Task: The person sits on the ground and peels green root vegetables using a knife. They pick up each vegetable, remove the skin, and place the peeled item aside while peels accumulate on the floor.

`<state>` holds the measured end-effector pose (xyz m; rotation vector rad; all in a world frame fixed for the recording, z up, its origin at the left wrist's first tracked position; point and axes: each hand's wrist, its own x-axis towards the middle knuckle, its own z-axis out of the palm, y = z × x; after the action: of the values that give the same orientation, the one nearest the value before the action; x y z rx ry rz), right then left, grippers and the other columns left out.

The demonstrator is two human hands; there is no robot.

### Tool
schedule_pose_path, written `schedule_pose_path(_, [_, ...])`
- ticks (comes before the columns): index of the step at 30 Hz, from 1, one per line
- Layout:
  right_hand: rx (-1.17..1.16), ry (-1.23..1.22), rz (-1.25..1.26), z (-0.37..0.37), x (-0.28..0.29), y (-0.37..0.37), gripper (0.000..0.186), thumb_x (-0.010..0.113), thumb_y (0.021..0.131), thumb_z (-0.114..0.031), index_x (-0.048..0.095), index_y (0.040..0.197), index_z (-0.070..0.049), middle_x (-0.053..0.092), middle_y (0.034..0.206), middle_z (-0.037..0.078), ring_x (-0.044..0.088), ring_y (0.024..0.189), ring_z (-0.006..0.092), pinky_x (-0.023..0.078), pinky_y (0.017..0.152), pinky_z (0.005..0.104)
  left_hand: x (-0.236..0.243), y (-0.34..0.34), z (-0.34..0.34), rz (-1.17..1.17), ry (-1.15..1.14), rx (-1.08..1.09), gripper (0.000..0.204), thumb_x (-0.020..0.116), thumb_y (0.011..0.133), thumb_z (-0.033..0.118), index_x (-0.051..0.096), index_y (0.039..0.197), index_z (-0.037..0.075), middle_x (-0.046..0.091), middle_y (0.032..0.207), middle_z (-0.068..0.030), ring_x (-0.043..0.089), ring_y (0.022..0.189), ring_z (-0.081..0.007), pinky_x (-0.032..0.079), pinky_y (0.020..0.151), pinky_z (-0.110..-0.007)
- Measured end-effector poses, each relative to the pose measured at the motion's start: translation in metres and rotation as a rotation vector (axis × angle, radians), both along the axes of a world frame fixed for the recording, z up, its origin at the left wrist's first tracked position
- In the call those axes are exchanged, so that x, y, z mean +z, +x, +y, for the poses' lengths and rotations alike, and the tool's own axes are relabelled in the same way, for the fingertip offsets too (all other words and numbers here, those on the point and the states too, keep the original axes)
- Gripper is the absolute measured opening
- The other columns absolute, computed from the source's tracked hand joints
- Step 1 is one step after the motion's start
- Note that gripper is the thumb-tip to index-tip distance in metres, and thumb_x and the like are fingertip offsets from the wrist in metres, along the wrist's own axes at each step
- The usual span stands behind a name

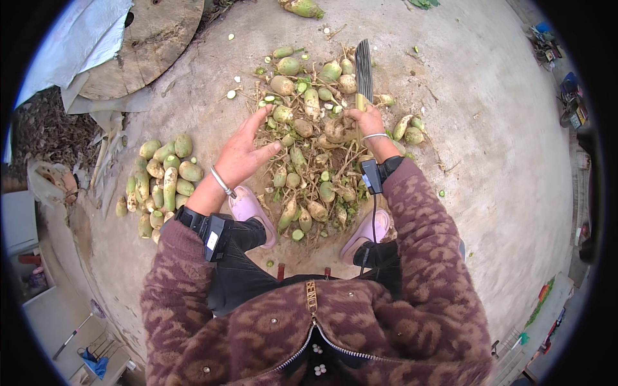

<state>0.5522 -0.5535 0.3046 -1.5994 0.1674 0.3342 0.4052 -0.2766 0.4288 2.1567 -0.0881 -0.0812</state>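
My left hand (248, 145), fingers apart and empty, is over the left side of a heap of green and pale radishes (326, 191) with dirty roots, stems and cut green slices lying among them. My right hand (368, 123) grips the yellowish handle of a long, broad, dark-bladed knife (362, 71), blade pointing up and away from me, at the heap's right side. Off to my left lies a separate pile of trimmed radishes (170, 183) with few roots or leaves.
Pale concrete ground (483, 161) surrounds me. My pink sandals (248, 206) stand either side of the heap. A round wooden board (148, 51), plastic sheeting (96, 35) and dark dry litter (48, 128) lie at upper left. Assorted objects line both edges of the view.
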Motion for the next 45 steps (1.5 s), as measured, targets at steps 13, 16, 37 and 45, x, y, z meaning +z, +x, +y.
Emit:
schedule_pose_path(13, [0.231, 0.669, -0.028, 0.004, 0.242, -0.102, 0.017, 0.068, 0.080, -0.007, 0.054, 0.089, -0.006, 0.053, 0.068, 0.002, 0.049, 0.054, 0.0111, 0.041, 0.049, 0.0241, 0.035, 0.001, -0.053, -0.135, -0.547, -0.169, 0.113, 0.085, 0.067, 0.032, 0.013, 0.151, 0.006, 0.025, 0.151, -0.0177, 0.027, 0.140, -0.0268, 0.025, 0.114, -0.038])
schedule_pose_path(16, [0.248, 0.689, -0.016, 0.006, 0.246, -0.103, 0.016, 0.067, 0.081, -0.008, 0.053, 0.090, -0.006, 0.052, 0.069, 0.001, 0.049, 0.055, 0.0111, 0.041, 0.050, 0.0243, 0.042, -0.016, -0.066, -0.093, -0.563, -0.185, 0.107, 0.080, 0.073, 0.036, 0.013, 0.152, 0.008, 0.031, 0.150, -0.0145, 0.033, 0.137, -0.0233, 0.029, 0.112, -0.037])
schedule_pose_path(37, [-0.075, -0.562, -1.007, -0.023, 0.236, -0.106, 0.043, 0.058, 0.074, -0.009, 0.056, 0.117, -0.007, 0.063, 0.095, 0.014, 0.063, 0.079, 0.0336, 0.051, 0.073, 0.0365, 0.043, -0.012, -0.062, 0.277, -1.520, 0.161, 0.061, 0.067, 0.087, 0.030, 0.040, 0.138, 0.010, 0.051, 0.133, -0.0080, 0.050, 0.122, -0.0245, 0.042, 0.102, -0.045])
schedule_pose_path(45, [-0.312, -0.038, -0.872, -0.042, 0.244, -0.126, 0.025, 0.069, 0.088, -0.015, 0.063, 0.110, -0.007, 0.064, 0.078, 0.002, 0.058, 0.067, 0.0070, 0.047, 0.059, 0.0219, 0.044, -0.011, -0.056, 0.241, -1.568, 0.155, 0.054, 0.065, 0.088, 0.030, 0.042, 0.134, 0.011, 0.050, 0.133, -0.0094, 0.049, 0.122, -0.0260, 0.043, 0.101, -0.043])
